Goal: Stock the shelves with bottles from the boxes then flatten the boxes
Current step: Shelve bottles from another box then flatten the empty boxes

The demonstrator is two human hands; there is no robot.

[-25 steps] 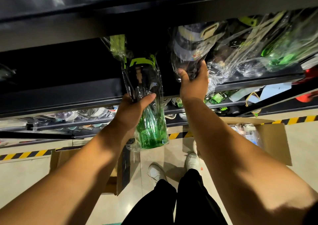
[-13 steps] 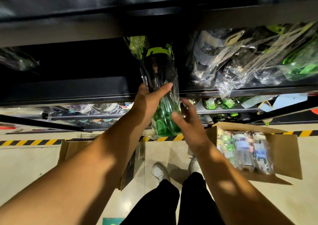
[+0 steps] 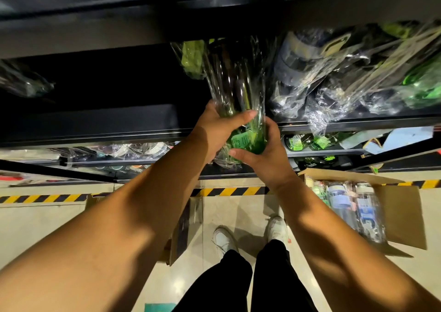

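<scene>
Black store shelving (image 3: 95, 123) over tiled floor. Item: green bottle (image 3: 238, 89) in clear wrap, at the shelf's front edge, neck pointing inward. Left hand (image 3: 214, 130) grips its body; right hand (image 3: 265, 156) clasps its base. Step: shelving, unfinished. Next, likely: slide it inward and release. Room: dark gap to the left; wrapped bottles (image 3: 310, 85) crowd the right. Box (image 3: 403, 206) on the floor, part full.
</scene>
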